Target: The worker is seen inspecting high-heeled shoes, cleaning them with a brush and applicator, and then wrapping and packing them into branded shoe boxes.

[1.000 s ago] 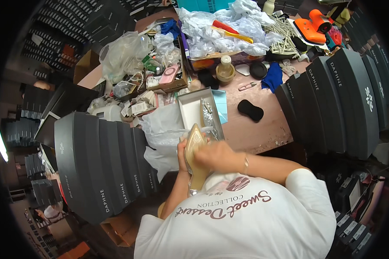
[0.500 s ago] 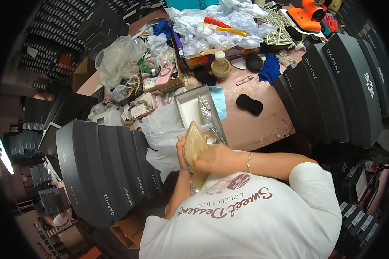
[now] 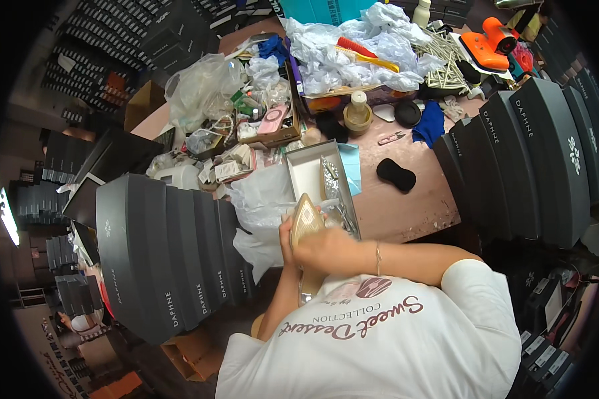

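Both my hands hold a pointed high-heeled shoe [image 3: 307, 219] with its beige sole turned up and its heel pointing down toward my chest. My right hand [image 3: 329, 249] wraps over the middle of the shoe. My left hand [image 3: 287, 234] grips its left side. The shoe's toe is over the near end of an open grey shoe box [image 3: 303, 174] on the brown table. A second, glittery silver shoe [image 3: 331, 184] lies inside that box. White tissue paper [image 3: 263, 196] lies crumpled just left of the box.
Rows of dark grey shoe boxes stand at my left [image 3: 166, 253] and right [image 3: 532, 159]. The table holds a black sponge [image 3: 396, 175], a blue cloth [image 3: 431, 124], a wooden spool [image 3: 357, 113], a clear plastic bag [image 3: 203, 83], a paper pile [image 3: 363, 46] and an orange tool [image 3: 486, 45].
Both hands keep their hold on the shoe, which has shifted slightly toward the open box. The view has tilted a little.
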`<state>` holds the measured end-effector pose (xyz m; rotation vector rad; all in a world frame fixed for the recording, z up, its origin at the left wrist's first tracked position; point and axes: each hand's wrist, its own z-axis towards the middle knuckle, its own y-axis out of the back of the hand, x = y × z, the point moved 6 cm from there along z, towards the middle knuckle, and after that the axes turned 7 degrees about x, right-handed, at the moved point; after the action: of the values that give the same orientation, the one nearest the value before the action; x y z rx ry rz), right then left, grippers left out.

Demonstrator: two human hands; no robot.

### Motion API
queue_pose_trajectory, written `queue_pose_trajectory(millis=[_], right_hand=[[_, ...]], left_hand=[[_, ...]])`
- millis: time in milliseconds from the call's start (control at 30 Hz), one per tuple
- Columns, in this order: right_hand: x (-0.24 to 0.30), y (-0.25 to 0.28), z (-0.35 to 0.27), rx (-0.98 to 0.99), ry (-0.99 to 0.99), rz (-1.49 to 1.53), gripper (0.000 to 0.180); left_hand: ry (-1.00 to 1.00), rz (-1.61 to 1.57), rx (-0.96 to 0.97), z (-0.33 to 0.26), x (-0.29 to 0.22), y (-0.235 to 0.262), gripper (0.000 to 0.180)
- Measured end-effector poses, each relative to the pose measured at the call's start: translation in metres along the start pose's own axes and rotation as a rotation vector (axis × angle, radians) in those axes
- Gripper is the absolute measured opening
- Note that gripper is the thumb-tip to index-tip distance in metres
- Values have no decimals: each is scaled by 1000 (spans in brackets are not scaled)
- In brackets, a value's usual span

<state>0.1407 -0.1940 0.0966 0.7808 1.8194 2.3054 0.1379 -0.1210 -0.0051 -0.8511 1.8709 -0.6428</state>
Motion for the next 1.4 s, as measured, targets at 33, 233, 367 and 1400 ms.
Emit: queue_pose_trajectory(millis=[33,233,367,1400], right_hand=[[1,-15,0,-77,26,-120,24],[-44,1,0,-115,-5,154,10],[-24,-3,-20,-152,84,205,10],[-67,-55,-6,416,-402,2203,21]], left_hand=[[24,9,-52,1,-3,-6,56],[61,-97,81,6,3,-3,57],[176,-376,428,12,14,16,62],[189,81,463,79,-48,26,93]])
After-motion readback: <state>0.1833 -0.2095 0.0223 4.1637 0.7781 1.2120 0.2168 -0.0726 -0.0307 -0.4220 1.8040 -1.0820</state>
